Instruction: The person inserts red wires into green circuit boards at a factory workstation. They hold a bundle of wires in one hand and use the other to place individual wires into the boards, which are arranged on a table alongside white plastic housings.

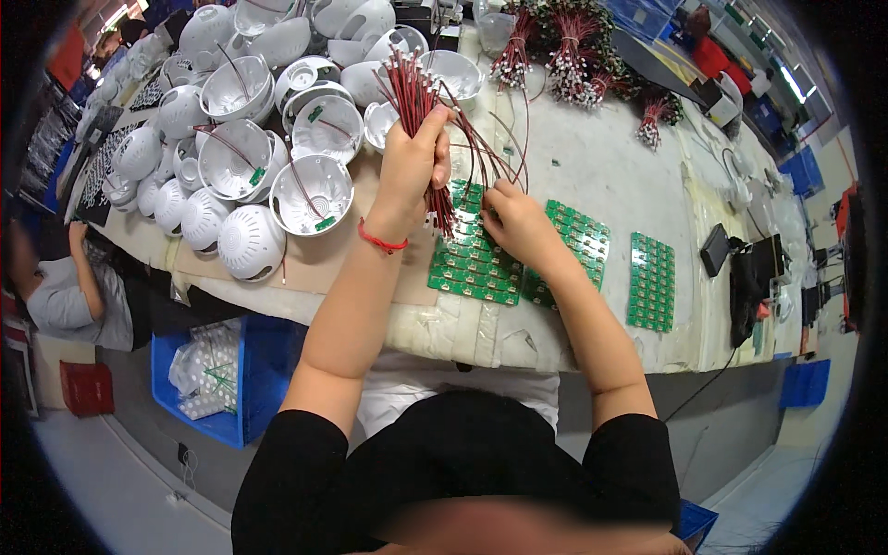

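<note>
- Nearest, a black top [462, 449] is worn by the person, and both bare forearms are stretched forward over the table [638, 199].
- At the lower left, beneath the table edge, a blue bin [196, 421] is seen, with clear plastic packing [205, 375] held inside it.
- A red cord bracelet [383, 244] is worn on the left wrist.
- Along the near side of the table, three green circuit-board panels are laid flat: the left panel [476, 268] below the hands, the middle panel [583, 231] partly covered by the right forearm, and the right panel [652, 282] set apart.
- Over the left panel's upper part, the right hand [520, 222] is held with its fingers bent inward and drawn together; whether a wire end is pinched by them cannot be told.
- By the left hand [421, 162], a bundle of dark red wires [404, 88] is gripped, the fingers curled around its middle; some loose wires are arched toward the right hand.
- To the left, white domed housings [252, 242] are heaped; in one open housing [335, 199] a small green board [326, 224] is seen with a wire attached.
- Right of the panels, a small black device [714, 250] is placed.
- Farther back, tied wire bundles [569, 51] with white ends are laid on the table.
- At the far left, a grey shirt [69, 301] is worn by another person.
</note>
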### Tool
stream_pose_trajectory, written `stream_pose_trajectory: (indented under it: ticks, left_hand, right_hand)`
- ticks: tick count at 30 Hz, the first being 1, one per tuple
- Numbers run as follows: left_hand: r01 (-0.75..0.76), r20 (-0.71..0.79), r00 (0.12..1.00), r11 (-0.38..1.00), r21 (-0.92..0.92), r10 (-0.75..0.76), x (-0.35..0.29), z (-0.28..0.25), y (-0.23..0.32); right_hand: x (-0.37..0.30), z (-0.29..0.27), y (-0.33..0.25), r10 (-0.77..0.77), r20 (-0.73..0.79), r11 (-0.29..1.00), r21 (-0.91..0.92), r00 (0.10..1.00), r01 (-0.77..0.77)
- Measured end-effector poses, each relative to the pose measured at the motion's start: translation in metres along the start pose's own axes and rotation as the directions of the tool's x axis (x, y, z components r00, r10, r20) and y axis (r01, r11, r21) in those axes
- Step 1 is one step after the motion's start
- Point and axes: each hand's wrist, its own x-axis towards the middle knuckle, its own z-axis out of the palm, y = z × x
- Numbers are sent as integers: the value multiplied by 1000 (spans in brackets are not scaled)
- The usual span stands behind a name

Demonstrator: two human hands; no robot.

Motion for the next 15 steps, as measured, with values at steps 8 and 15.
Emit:
stream_pose_trajectory:
  ticks: [8,15]
  left_hand:
    - [63,62,997,970,-233,-50,7,-4,-9]
    - [39,-51,998,997,-67,-43,6,-7,-29]
  right_hand:
    - [5,-16,-5,254,-54,944,234,966,-235]
    - [-4,-12,-44,340,84,757,566,936,-326]
